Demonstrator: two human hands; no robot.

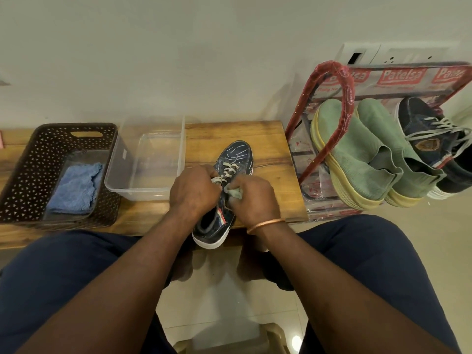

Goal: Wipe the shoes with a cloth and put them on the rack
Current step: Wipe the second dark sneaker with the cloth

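Wooden bench [268, 139]: left hand [195, 190], fingers curled, grips denim sneaker [237, 157] at the laces [227, 171], right hand [255, 198] pinches pale green cloth [234, 192]; best hold firm, wipe in short strokes.

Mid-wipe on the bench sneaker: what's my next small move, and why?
Probably sweep the pale green cloth in the right hand toward the toe of the dark blue lace-up sneaker: the left hand pins it at the laces, and the cloth sits mid-shoe.
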